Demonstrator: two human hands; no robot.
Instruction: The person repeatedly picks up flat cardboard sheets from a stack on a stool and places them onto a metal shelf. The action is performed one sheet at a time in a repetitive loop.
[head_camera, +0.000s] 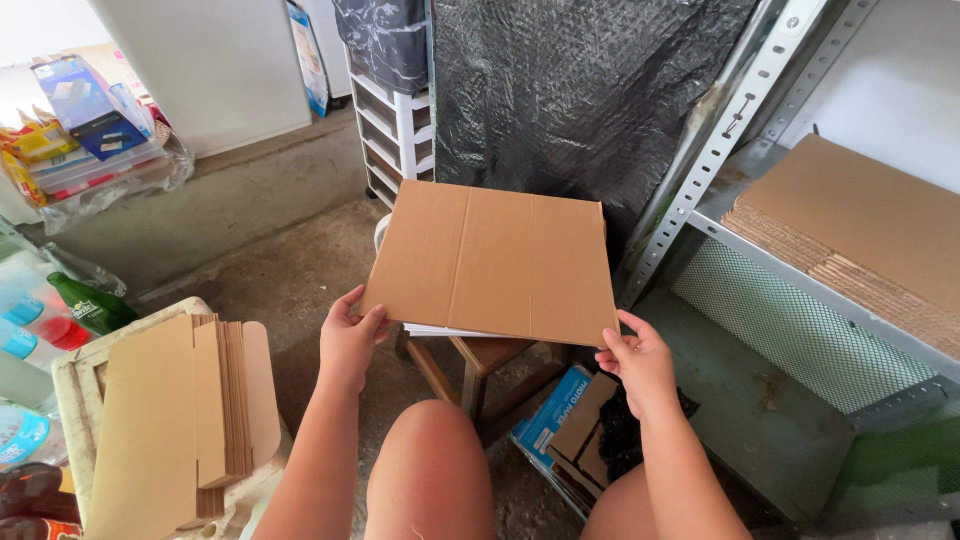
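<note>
The metal shelf rack (735, 130) rises to the right of the right fingers, and a stack of flat cardboard sheets (850, 230) lies on its upper shelf, well apart from either hand. A dark sheet of bubble wrap (570, 90) hangs beyond the fingertips, behind the far edge of what the hands hold. The flat cardboard box (490, 260) sits between the two hands, held level above a wooden stool (480, 365), with a thin white sheet showing just under its near edge. The left hand (348, 338) grips the near left corner of that cardboard, thumb on top and the other fingers hidden beneath it. The right hand (640, 365) clasps the near right corner, thumb pressed on the top edge and fingers curled under. To the left of the left fingers, well apart, a pile of folded cardboard pieces (175, 420) rests on a pale, worn surface (70, 375). A white drawer unit (390, 120) stands beyond the left fingers, past the box's far left corner. Below the right fingers, on the floor, lies a blue package (550, 415) with brown card pieces beside it. Far left of the left fingers, a green bottle (90, 300) lies among other bottles.
</note>
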